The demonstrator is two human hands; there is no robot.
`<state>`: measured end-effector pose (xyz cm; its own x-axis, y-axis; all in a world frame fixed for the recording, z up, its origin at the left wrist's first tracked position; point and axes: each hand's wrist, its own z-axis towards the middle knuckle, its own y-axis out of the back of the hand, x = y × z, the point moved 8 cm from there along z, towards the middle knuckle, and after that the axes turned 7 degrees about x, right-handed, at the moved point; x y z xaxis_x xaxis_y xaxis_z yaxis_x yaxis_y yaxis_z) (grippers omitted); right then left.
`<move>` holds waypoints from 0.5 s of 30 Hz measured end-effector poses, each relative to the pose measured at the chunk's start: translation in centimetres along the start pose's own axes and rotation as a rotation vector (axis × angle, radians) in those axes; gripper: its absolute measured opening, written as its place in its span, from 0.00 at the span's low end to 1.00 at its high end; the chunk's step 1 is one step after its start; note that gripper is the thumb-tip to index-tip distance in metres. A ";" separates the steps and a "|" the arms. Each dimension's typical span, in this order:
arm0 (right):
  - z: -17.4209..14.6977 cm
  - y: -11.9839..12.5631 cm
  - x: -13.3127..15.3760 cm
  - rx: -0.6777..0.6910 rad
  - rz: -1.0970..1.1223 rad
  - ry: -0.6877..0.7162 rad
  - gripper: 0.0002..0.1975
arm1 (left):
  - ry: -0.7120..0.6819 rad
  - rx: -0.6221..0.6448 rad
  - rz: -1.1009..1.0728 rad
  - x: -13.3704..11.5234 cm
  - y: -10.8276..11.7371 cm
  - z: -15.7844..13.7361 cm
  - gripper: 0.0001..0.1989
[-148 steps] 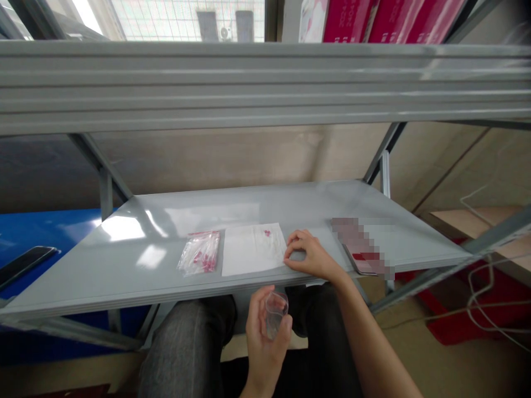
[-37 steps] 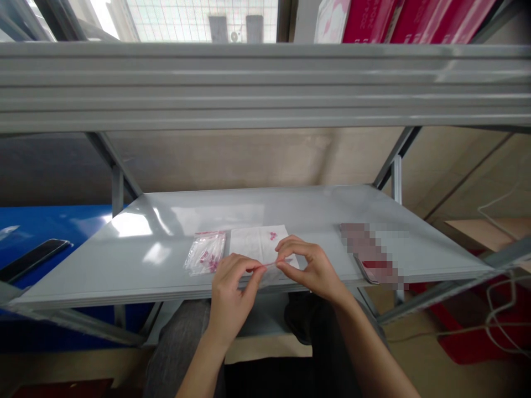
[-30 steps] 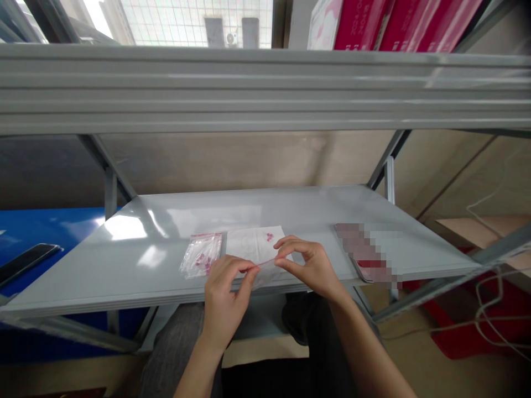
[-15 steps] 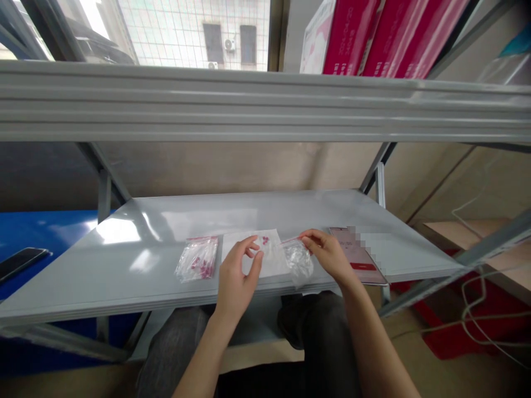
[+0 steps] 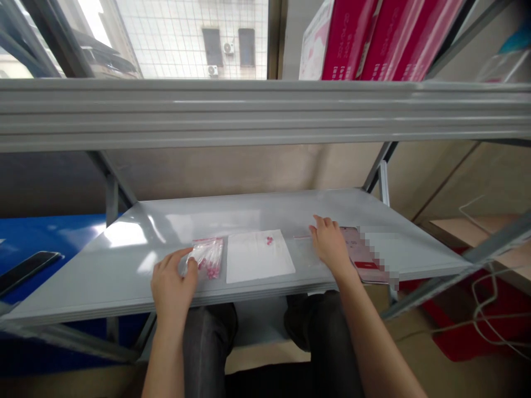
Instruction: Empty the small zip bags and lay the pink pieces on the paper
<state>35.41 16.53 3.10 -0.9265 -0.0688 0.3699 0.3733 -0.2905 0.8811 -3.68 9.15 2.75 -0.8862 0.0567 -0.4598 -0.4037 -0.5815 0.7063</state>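
Observation:
My left hand [image 5: 173, 282] is at the left edge of a clear zip bag [image 5: 213, 251] that holds pink pieces. Its thumb and index finger are apart; whether they touch the plastic I cannot tell. A white sheet of paper [image 5: 253, 260] lies between my hands, with a few small pink pieces [image 5: 269, 240] near its upper right corner. Just right of the paper a second clear zip bag [image 5: 302, 255] lies flat, its outline faint. My right hand [image 5: 331, 243] is over that bag's right side, fingers loosely spread and holding nothing visible.
A phone-like slab [image 5: 360, 257], partly blurred out, lies right of my right hand. Low overhead runs a grey shelf beam [image 5: 265, 116] with magenta boxes [image 5: 373, 44] on it. A dark phone [image 5: 29, 271] rests on the blue surface [image 5: 70, 232] at left.
My left hand has moved left from the paper to the bag of pink pieces. My right hand has let go of the other bag, which now lies flat.

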 end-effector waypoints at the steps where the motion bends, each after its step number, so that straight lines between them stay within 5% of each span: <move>1: -0.1 -0.3 1.7 0.013 -0.008 0.046 0.20 | 0.026 0.011 -0.009 0.2 -0.1 -0.1 0.17; 9: -5.9 -5.9 21.1 0.322 0.138 0.823 0.32 | 0.026 0.043 -0.014 0.2 -1.7 -0.7 0.11; 12: -7.2 -6.8 22.8 0.366 0.246 0.881 0.28 | -0.003 0.035 -0.030 0.2 -1.8 -0.7 0.09; 15: -6.7 -6.3 21.3 0.326 0.498 0.773 0.26 | -0.017 -0.049 -0.045 -0.5 -0.6 -0.8 0.10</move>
<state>12.98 10.52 3.46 -0.3912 -0.7530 0.5290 0.6177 0.2113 0.7575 -2.82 8.76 2.12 -0.8711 0.0976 -0.4812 -0.4324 -0.6170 0.6575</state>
